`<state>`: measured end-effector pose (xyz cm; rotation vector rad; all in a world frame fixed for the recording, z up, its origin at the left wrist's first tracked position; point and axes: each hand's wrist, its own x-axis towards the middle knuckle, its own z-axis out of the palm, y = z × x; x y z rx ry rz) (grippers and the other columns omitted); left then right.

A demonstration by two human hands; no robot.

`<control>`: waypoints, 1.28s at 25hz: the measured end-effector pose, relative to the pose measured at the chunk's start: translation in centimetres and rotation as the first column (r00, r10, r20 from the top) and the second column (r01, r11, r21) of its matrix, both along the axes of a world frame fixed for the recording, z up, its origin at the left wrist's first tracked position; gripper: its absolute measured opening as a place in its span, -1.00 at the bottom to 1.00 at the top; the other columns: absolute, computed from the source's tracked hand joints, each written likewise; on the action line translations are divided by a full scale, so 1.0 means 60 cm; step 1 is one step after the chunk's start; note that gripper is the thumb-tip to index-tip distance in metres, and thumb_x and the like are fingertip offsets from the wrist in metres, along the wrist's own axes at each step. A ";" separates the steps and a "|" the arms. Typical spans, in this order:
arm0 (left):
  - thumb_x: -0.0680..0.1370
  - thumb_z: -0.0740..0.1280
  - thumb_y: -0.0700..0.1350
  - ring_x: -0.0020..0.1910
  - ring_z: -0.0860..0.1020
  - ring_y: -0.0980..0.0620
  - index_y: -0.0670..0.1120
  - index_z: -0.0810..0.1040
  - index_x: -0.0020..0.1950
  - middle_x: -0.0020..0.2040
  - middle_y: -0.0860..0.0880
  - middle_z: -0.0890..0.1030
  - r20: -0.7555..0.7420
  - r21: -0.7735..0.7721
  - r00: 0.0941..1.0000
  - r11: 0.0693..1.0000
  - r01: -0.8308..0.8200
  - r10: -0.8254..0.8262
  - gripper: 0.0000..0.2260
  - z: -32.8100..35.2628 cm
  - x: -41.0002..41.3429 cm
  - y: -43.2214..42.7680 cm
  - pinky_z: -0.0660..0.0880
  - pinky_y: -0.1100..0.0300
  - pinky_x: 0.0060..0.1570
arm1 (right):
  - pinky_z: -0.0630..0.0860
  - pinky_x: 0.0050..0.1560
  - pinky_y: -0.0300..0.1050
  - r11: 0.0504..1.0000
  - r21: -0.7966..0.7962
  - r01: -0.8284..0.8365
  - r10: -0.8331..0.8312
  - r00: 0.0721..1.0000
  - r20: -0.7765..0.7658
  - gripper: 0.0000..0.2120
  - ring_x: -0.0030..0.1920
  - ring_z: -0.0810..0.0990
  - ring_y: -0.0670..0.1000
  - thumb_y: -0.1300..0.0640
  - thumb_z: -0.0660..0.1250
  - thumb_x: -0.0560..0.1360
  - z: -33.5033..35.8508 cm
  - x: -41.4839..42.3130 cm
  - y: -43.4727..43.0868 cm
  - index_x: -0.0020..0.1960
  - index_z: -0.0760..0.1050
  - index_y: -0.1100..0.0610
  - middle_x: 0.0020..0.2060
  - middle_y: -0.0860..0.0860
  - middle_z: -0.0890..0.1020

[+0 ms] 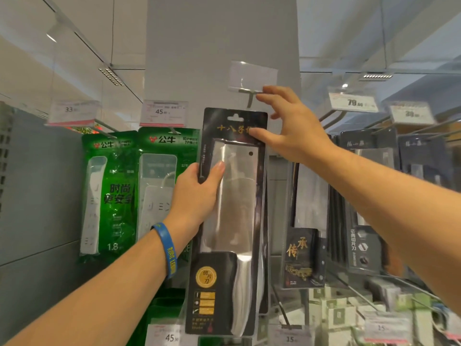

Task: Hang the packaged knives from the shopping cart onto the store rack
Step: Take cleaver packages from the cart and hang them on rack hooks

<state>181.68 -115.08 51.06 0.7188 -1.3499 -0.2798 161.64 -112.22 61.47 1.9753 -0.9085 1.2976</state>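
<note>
Two hands of mine are up at the rack. My left hand point(199, 193) grips the tall black blister pack holding a steel cleaver point(234, 221) by its left edge, about a third of the way down. The thumb lies across the clear front and the other fingers wrap behind the card. The pack stands upright in front of the white pillar point(222, 33) and is not hung: its hanger slot point(235, 118) sits just below the grey metal hook point(250, 99).

My right hand point(291, 128) is spread loosely and grips nothing. Its thumb presses the pack's upper right corner beside the gold lettering, while the index finger reaches up and touches the hook's crossbar, right under the clear plastic label holder point(253, 76).

A blue rubber wristband point(166, 248) circles my left wrist. To the left of the pack hang two green packs of white power strips point(109, 196), under a price tag reading 33 point(72, 109) and a price tag reading 45 point(163, 113). To the right hang other dark knife packs point(303, 255), and further right is a price tag showing 79 point(354, 103). Small white and green boxes point(336, 313) sit low on the right.
</note>
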 end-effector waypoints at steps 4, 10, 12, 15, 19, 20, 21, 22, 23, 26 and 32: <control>0.52 0.36 0.22 -0.07 0.66 0.12 0.12 0.60 -0.03 -0.08 0.12 0.69 0.050 0.040 0.997 0.998 0.050 -0.052 -0.80 0.011 -0.009 -0.001 0.62 0.02 0.02 | 0.51 0.33 -0.07 1.000 -0.006 -0.026 0.027 0.999 0.021 -0.37 0.38 0.46 0.03 -0.07 0.45 0.55 0.000 0.002 0.000 0.55 0.35 0.04 0.55 -0.04 0.30; 0.53 0.36 0.21 -0.28 0.55 0.31 0.12 0.54 -0.16 -0.26 0.19 0.59 0.182 0.004 0.980 0.997 -0.081 0.079 -0.80 0.019 -0.022 -0.001 0.44 0.28 -0.28 | 0.50 0.38 0.05 1.000 -0.003 -0.023 0.023 0.999 0.044 -0.40 0.39 0.47 0.07 -0.04 0.46 0.55 -0.002 0.005 -0.001 0.53 0.37 0.01 0.55 -0.04 0.30; 0.53 0.35 0.21 -0.18 0.58 0.26 0.14 0.55 -0.10 -0.16 0.18 0.63 0.170 0.005 0.983 0.997 -0.071 0.069 -0.83 0.018 -0.021 0.000 0.52 0.21 -0.18 | 0.44 0.45 0.08 0.999 -0.001 -0.046 0.046 0.998 0.042 -0.42 0.48 0.39 0.06 0.00 0.45 0.56 -0.007 0.006 -0.003 0.53 0.37 0.01 0.58 -0.04 0.27; 0.54 0.34 0.22 -0.11 0.60 0.15 0.09 0.58 -0.01 -0.10 0.14 0.65 0.142 -0.012 0.986 0.996 -0.090 0.091 -0.78 0.020 -0.024 0.003 0.57 0.10 -0.07 | 0.31 0.53 0.06 0.996 0.011 -0.094 0.091 0.984 0.153 -0.36 0.58 0.23 0.08 0.00 0.46 0.55 -0.021 0.011 -0.014 0.56 0.30 -0.02 0.63 -0.02 0.16; 0.54 0.34 0.21 -0.11 0.61 0.16 0.07 0.58 -0.02 -0.12 0.14 0.65 0.115 -0.006 0.992 0.998 -0.056 0.056 -0.77 0.017 -0.033 0.008 0.57 0.16 -0.11 | 0.49 0.31 -0.13 0.916 0.142 -0.375 0.247 0.806 0.538 -0.23 0.40 0.48 0.02 -0.08 0.50 0.50 -0.047 0.017 -0.027 0.59 0.20 -0.06 0.42 -0.05 0.46; 0.54 0.34 0.21 -0.11 0.62 0.15 0.07 0.58 -0.02 -0.11 0.14 0.66 0.103 -0.007 0.994 0.999 -0.047 0.047 -0.77 0.018 -0.035 0.010 0.56 0.17 -0.12 | 0.58 0.23 -0.10 0.880 0.159 -0.448 0.277 0.754 0.595 -0.26 0.31 0.56 0.01 -0.08 0.51 0.50 -0.046 0.020 -0.028 0.56 0.22 -0.07 0.36 -0.06 0.52; 0.54 0.34 0.21 -0.10 0.62 0.14 0.07 0.59 -0.03 -0.11 0.13 0.66 0.086 -0.008 0.996 0.999 -0.038 0.038 -0.77 0.021 -0.036 0.012 0.56 0.17 -0.11 | 0.63 0.16 -0.08 0.866 0.155 -0.476 0.286 0.725 0.626 -0.29 0.23 0.61 0.00 -0.08 0.51 0.50 -0.041 0.023 -0.029 0.53 0.25 -0.09 0.32 -0.05 0.56; 0.53 0.34 0.22 -0.10 0.63 0.11 0.06 0.59 -0.04 -0.11 0.11 0.67 0.061 -0.003 0.998 1.000 -0.028 0.029 -0.75 0.025 -0.037 0.012 0.57 0.13 -0.09 | 0.65 0.11 -0.07 0.865 0.147 -0.480 0.288 0.714 0.638 -0.33 0.16 0.64 -0.02 -0.08 0.52 0.49 -0.033 0.025 -0.030 0.50 0.28 -0.10 0.29 -0.03 0.58; 0.53 0.35 0.22 -0.10 0.63 0.08 0.05 0.60 -0.05 -0.11 0.09 0.67 0.029 0.013 0.999 1.000 -0.016 0.015 -0.74 0.028 -0.037 0.013 0.58 0.09 -0.06 | 0.66 0.07 -0.07 0.866 0.143 -0.480 0.289 0.712 0.639 -0.35 0.11 0.65 -0.03 -0.06 0.52 0.49 -0.025 0.028 -0.031 0.48 0.30 -0.10 0.26 -0.04 0.59; 0.52 0.36 0.22 -0.09 0.64 0.09 0.06 0.59 -0.06 -0.09 0.09 0.67 -0.013 0.130 0.999 0.991 0.041 -0.039 -0.76 0.023 -0.036 0.006 0.58 0.10 -0.08 | 0.59 -0.21 -0.28 0.861 0.222 -0.459 0.229 0.737 0.636 -0.38 -0.06 0.65 -0.10 -0.01 0.53 0.50 -0.019 0.035 -0.040 0.45 0.33 -0.04 0.18 -0.04 0.61; 0.54 0.36 0.18 -0.08 0.63 0.08 0.09 0.55 -0.09 -0.10 0.11 0.66 0.035 0.154 0.999 0.988 0.010 -0.015 -0.82 0.011 -0.029 -0.024 0.55 0.17 -0.10 | 0.47 -0.38 -0.37 0.834 0.337 -0.437 0.153 0.769 0.620 -0.41 -0.12 0.57 -0.15 -0.04 0.48 0.54 -0.033 0.036 -0.074 0.46 0.28 -0.06 0.13 -0.06 0.55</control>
